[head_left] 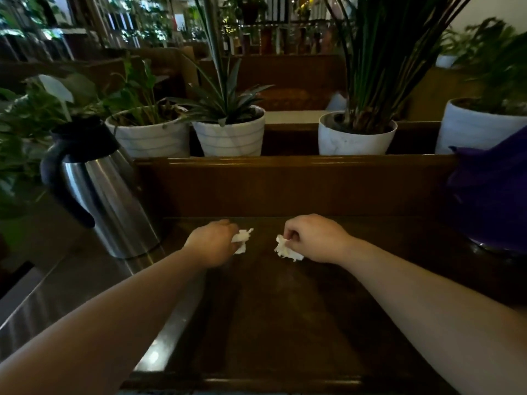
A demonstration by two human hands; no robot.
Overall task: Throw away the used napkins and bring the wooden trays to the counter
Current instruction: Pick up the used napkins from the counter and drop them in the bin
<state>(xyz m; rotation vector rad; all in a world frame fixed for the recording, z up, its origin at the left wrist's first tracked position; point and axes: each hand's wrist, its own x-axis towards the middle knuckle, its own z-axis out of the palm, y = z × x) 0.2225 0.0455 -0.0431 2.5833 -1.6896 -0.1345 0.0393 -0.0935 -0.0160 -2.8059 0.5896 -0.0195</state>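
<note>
A dark wooden tray [285, 323] lies in front of me, its raised rim running along the near and far sides. My left hand [212, 242] is closed around a crumpled white napkin [241, 240] over the far left part of the tray. My right hand [315, 238] pinches a second crumpled white napkin [286, 249] over the far middle of the tray. Both napkins stick out from the fingers toward each other, a short gap apart.
A steel thermos jug [108, 195] with a black handle stands at the left on a metal surface [57, 286]. White plant pots [231, 135] line a wooden ledge behind the tray. A purple object [490, 195] sits at the right.
</note>
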